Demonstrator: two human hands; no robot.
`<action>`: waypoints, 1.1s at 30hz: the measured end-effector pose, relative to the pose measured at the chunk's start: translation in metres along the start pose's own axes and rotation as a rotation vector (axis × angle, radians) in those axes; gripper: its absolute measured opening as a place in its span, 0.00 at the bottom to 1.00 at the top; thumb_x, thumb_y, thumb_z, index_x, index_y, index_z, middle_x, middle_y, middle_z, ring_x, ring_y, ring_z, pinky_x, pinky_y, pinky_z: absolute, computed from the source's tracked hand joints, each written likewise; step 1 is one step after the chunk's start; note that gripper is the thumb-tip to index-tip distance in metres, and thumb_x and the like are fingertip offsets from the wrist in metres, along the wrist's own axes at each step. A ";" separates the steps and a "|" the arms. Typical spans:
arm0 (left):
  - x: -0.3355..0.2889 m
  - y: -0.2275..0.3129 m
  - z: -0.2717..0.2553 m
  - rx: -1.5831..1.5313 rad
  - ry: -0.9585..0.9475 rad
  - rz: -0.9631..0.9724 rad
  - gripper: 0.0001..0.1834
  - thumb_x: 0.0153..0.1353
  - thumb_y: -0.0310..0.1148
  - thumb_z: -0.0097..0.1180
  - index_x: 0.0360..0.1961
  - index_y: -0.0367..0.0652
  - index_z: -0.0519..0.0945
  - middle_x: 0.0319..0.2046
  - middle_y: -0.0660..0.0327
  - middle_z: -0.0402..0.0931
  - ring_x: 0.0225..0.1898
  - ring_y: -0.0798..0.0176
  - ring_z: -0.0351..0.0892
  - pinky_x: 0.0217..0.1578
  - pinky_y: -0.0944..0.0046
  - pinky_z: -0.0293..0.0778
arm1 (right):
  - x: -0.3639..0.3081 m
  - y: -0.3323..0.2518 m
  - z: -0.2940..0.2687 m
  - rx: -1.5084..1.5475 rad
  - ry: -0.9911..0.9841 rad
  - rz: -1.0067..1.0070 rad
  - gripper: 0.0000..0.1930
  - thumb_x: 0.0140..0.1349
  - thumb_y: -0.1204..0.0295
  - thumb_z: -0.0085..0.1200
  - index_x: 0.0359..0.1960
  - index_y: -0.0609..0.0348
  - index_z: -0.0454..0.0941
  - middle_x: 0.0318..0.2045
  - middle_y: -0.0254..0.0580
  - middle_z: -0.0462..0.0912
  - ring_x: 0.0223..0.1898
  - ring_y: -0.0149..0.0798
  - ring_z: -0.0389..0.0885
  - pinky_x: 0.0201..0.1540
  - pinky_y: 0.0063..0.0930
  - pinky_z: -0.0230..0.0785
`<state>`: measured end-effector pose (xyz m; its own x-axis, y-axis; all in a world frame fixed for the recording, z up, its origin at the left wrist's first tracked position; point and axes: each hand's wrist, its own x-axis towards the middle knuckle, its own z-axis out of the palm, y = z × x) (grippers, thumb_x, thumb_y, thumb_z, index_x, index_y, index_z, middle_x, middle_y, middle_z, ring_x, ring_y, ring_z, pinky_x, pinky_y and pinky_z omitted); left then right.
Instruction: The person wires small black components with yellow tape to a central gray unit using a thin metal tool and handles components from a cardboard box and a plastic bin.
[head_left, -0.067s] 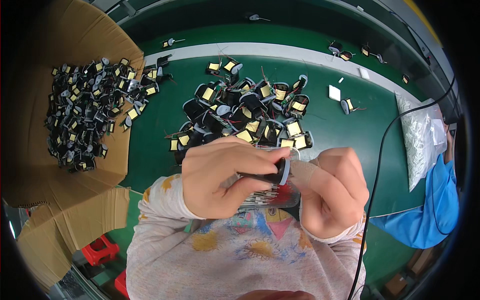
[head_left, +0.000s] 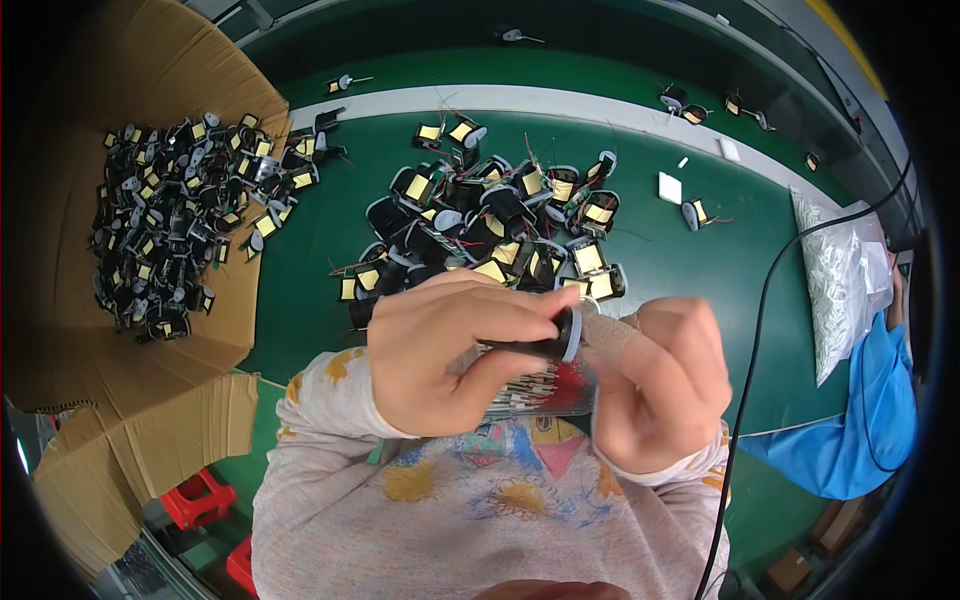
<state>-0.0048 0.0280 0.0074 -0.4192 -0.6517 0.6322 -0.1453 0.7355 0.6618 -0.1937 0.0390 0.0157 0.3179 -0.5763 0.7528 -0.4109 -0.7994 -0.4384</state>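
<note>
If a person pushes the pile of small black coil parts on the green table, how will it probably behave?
The pile of coil parts would probably spread, not slide as one block, since the pieces lie loose on the green table. Their thin red wires look floppy and may snag neighbours. Each piece seems small and blocky, so rolling is unlikely.

You are looking through a single head-worn fisheye view — it is facing steeply down from above your chest, sitting close over your left hand [head_left: 450,350] and right hand [head_left: 660,385], while the green table [head_left: 300,290] is bending away toward the dark rim.
</note>
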 end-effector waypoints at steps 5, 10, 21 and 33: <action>0.000 -0.007 0.005 0.183 0.111 -0.001 0.12 0.43 0.16 0.56 0.32 0.30 0.73 0.32 0.40 0.79 0.29 0.56 0.82 0.30 0.63 0.76 | 0.000 0.008 0.019 -0.076 0.119 0.088 0.17 0.34 0.81 0.56 0.32 0.63 0.80 0.21 0.40 0.74 0.24 0.40 0.72 0.26 0.28 0.66; 0.013 -0.018 -0.004 -0.350 0.103 -0.512 0.12 0.54 0.23 0.57 0.38 0.30 0.72 0.40 0.49 0.77 0.43 0.62 0.77 0.48 0.65 0.70 | 0.026 0.037 0.006 0.031 -0.082 0.208 0.02 0.50 0.77 0.56 0.26 0.61 0.78 0.22 0.40 0.77 0.24 0.42 0.72 0.28 0.29 0.65; 0.088 -0.145 -0.017 -0.334 0.106 -0.526 0.09 0.50 0.22 0.61 0.33 0.35 0.77 0.31 0.57 0.80 0.33 0.67 0.79 0.37 0.70 0.74 | 0.019 0.092 0.010 0.165 0.206 0.612 0.22 0.60 0.67 0.50 0.56 0.59 0.65 0.38 0.40 0.78 0.38 0.30 0.75 0.34 0.21 0.67; 0.095 -0.145 -0.016 0.647 -0.696 -0.229 0.08 0.46 0.37 0.60 0.28 0.51 0.78 0.29 0.67 0.76 0.40 0.59 0.71 0.41 0.59 0.67 | -0.025 0.081 -0.012 0.240 0.005 0.758 0.18 0.56 0.75 0.52 0.49 0.61 0.72 0.37 0.40 0.79 0.36 0.28 0.76 0.37 0.21 0.68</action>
<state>-0.0088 -0.1433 -0.0217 -0.7251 -0.6887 -0.0009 -0.6654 0.7002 0.2587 -0.2459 -0.0094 -0.0329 0.0214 -0.9776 0.2093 -0.3180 -0.2052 -0.9256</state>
